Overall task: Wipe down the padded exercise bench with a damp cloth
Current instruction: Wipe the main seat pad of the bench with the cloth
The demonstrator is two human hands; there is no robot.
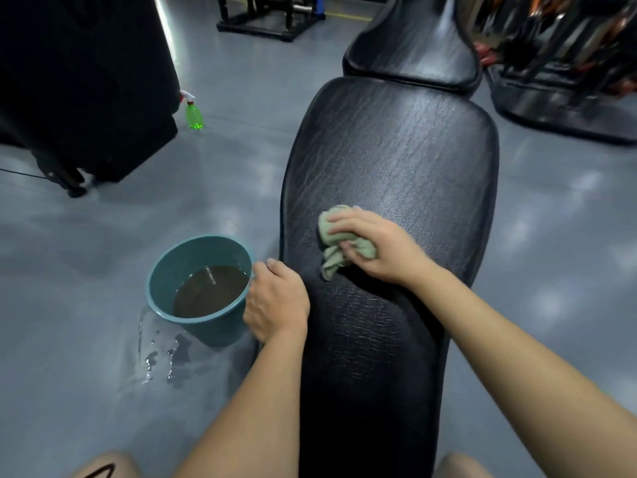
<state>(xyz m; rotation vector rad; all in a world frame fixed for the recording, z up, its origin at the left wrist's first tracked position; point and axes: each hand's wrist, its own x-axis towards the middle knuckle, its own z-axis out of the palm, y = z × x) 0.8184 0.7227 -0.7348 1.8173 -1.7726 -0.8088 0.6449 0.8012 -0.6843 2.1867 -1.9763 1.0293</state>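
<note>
The black padded exercise bench runs from the bottom of the view up the middle, its textured surface shining wet in places. A crumpled pale green cloth lies on the pad's left half. My right hand holds the cloth, fingers curled over it, and presses it onto the pad. My left hand grips the bench's left edge, fingers wrapped over the side, right beside the bucket.
A teal bucket of murky brown water stands on the grey floor left of the bench, with a puddle spilled in front of it. A green spray bottle stands farther back left by a black machine. Gym racks stand at the right.
</note>
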